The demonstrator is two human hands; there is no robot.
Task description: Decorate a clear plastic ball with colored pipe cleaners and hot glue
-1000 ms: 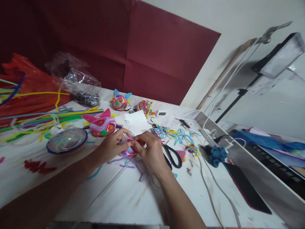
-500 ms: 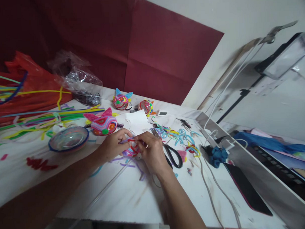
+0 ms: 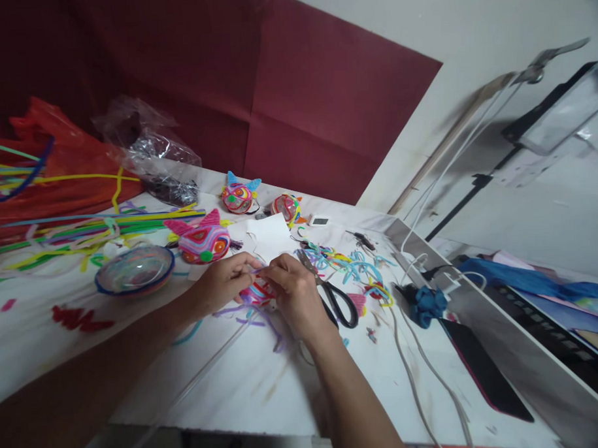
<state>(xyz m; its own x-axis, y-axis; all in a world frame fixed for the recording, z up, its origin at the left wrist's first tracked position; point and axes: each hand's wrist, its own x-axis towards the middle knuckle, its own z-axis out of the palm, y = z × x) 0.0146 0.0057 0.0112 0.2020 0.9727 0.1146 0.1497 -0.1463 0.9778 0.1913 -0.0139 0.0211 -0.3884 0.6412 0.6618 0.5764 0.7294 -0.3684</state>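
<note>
My left hand (image 3: 229, 279) and my right hand (image 3: 295, 291) meet near the table's middle, fingertips pinched close together. Between them shows a short bit of purple pipe cleaner (image 3: 257, 270), mostly hidden by the fingers. Right under the fingertips lies a pink and red pipe-cleaner piece (image 3: 255, 295), partly covered by both hands. Loose purple pipe cleaners (image 3: 278, 342) lie just in front of it. Black-handled scissors (image 3: 348, 307) rest to the right of my right hand. A finished pink pipe-cleaner animal head (image 3: 204, 240) with pointed ears sits beyond my left hand.
A clear bowl (image 3: 136, 270) with a blue rim stands at left, near red pipe-cleaner bits (image 3: 79, 320). Two more animal heads stand at the back. Blue scraps (image 3: 359, 267), cables (image 3: 406, 364) and a black phone-like slab (image 3: 485, 371) lie at right. A red bag (image 3: 71, 166) sits back left.
My fingertips have drawn closer together, and less of the purple pipe cleaner shows between them. My right hand has shifted slightly. The things on the table stay put.
</note>
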